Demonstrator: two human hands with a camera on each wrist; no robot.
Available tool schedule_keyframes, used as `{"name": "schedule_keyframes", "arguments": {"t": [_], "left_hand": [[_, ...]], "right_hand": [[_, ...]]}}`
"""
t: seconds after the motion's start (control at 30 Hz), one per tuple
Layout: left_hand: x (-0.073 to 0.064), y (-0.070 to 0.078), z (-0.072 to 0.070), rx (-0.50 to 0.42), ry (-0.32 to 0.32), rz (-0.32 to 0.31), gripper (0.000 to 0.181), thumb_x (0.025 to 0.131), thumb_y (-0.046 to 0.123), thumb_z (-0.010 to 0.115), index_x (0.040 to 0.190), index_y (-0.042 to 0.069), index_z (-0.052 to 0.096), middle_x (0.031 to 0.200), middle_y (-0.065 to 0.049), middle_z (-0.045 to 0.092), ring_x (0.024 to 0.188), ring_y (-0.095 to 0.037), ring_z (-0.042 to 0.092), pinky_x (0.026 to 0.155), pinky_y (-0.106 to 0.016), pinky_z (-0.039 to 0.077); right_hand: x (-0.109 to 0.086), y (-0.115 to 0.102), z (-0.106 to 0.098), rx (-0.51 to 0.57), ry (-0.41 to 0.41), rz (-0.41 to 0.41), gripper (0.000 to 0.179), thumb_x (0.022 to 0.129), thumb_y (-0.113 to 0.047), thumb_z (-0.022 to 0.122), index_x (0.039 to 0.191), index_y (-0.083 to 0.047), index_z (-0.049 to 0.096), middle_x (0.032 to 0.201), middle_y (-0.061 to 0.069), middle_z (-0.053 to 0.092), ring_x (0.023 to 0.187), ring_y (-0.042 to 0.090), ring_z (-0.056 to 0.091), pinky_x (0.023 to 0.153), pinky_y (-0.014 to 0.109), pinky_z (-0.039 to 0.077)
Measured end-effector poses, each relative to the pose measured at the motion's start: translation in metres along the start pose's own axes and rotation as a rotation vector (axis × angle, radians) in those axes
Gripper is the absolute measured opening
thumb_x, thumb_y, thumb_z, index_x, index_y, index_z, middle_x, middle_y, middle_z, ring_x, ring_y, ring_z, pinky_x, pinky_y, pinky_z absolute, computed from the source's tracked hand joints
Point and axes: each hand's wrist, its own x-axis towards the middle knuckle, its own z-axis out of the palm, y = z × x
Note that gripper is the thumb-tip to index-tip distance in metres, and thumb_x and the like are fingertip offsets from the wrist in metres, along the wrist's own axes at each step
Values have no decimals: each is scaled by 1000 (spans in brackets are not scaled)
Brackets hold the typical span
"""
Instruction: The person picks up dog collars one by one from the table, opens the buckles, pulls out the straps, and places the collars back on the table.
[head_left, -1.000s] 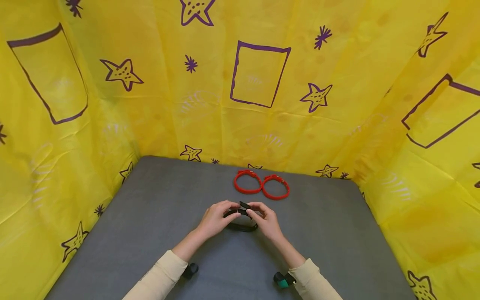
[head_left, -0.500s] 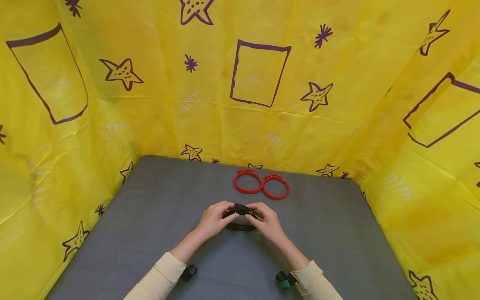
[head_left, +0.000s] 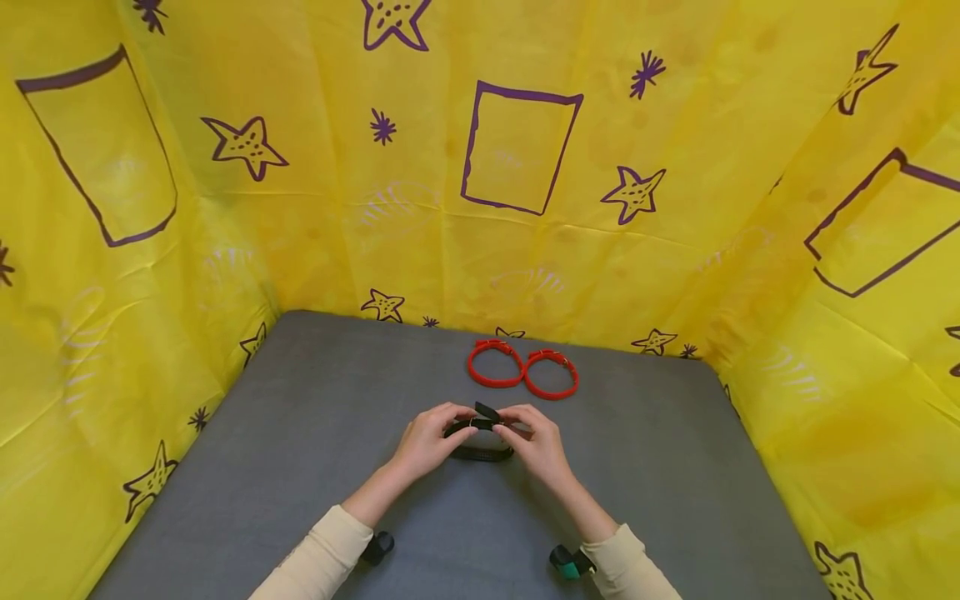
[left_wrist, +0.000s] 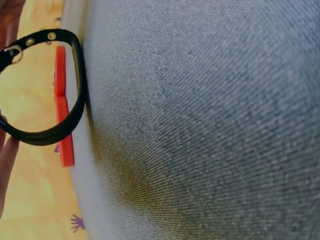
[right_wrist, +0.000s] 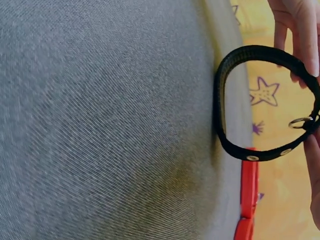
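1. The left hand pinches the black strap between thumb and fingers, on its left side.
2. The right hand pinches the same strap on its right side, thumb near the fingertips.
3. This strap forms a loop, low at the grey table.
4. Beyond it, two red straps lie touching.

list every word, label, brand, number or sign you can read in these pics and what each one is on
No readable words, labels, brands or numbers.
Black strap: no lettering on the parts in view.
Two red loops: too small to tell.
Wrist cameras: too small to tell.
Yellow cloth: only drawings, such as purple-outlined stars; its pale marks are too faint to make out.
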Motion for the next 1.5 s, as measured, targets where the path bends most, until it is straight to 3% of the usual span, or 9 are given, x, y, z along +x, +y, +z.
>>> {"name": "schedule_keyframes", "arguments": {"t": [0.2, 0.5, 0.63, 0.87, 1.27, 1.5], "left_hand": [[-1, 0, 2, -11, -4, -10, 24, 87, 22, 75, 108, 11, 72, 100, 6, 68, 89, -12, 66, 77, -32, 56], [2, 9, -1, 36, 16, -17, 27, 83, 21, 79, 108, 15, 72, 102, 5, 68, 91, -18, 65, 76, -35, 55], [4, 13, 0, 56, 43, 24, 23, 82, 22, 80, 104, 17, 73, 101, 5, 69, 91, -18, 64, 75, -34, 54], [9, 21, 3, 109, 26, 68, 9, 84, 23, 78, 91, 18, 77, 94, 5, 70, 82, -12, 64, 66, -29, 53], [10, 20, 4, 195, -7, 98, 8, 81, 23, 80, 84, 16, 78, 83, 6, 66, 72, -10, 60, 57, -24, 47], [12, 20, 4, 223, -23, 99, 10, 80, 25, 81, 81, 16, 79, 76, 7, 62, 66, -11, 57, 53, -22, 44]], "right_hand": [[-3, 5, 1, 48, 32, 24, 21, 82, 7, 73, 103, 5, 70, 101, 16, 66, 94, 27, 66, 73, 30, 58], [-5, 9, 3, 45, 25, -74, 22, 82, 10, 72, 104, 7, 69, 98, 20, 63, 90, 35, 65, 68, 33, 58], [-5, 13, 4, 48, 22, -113, 22, 81, 11, 72, 103, 8, 69, 97, 22, 63, 90, 34, 65, 67, 36, 59], [-5, 13, 7, 32, 7, -168, 22, 82, 11, 71, 103, 7, 69, 98, 20, 63, 92, 30, 65, 70, 42, 58], [-6, 10, 7, 24, 0, -189, 23, 81, 12, 71, 103, 7, 70, 97, 19, 63, 92, 30, 65, 71, 42, 58], [-5, 10, 8, 35, 9, -162, 22, 81, 9, 73, 102, 5, 71, 96, 16, 65, 92, 25, 66, 73, 39, 58]]}}
